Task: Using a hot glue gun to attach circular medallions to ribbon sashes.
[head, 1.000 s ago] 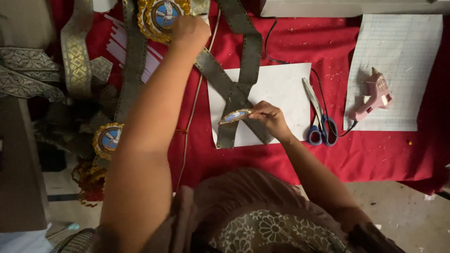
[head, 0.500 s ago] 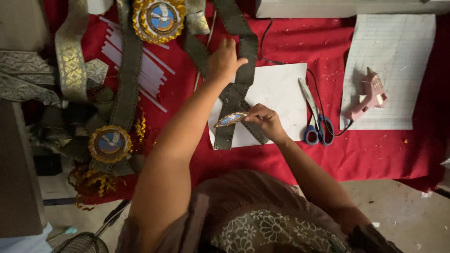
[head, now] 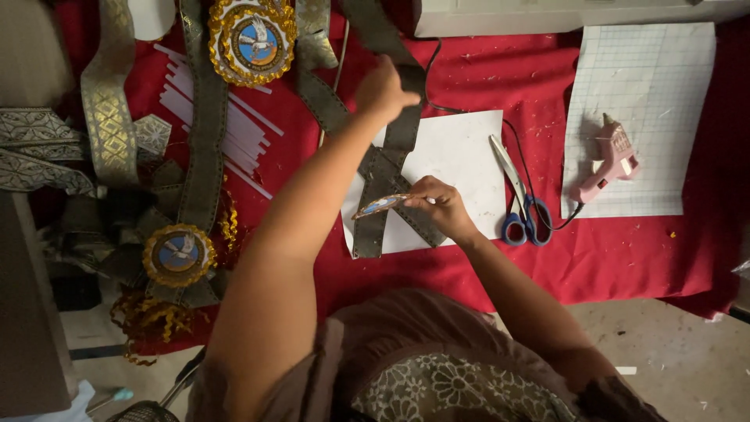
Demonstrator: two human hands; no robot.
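Right hand (head: 441,207) pinches a round blue-gold medallion (head: 380,205); left hand (head: 384,90) grips the woven olive ribbon (head: 406,129)

The left hand (head: 384,87) grips a grey-green ribbon (head: 380,168) whose 2 tails cross over a white sheet (head: 461,160) on the red cloth (head: 484,262). The right hand (head: 441,207) pinches a small round badge (head: 380,205) just above the crossing. Blue-handled scissors (head: 519,195) and a pink glue gun (head: 605,160) lie to the right.
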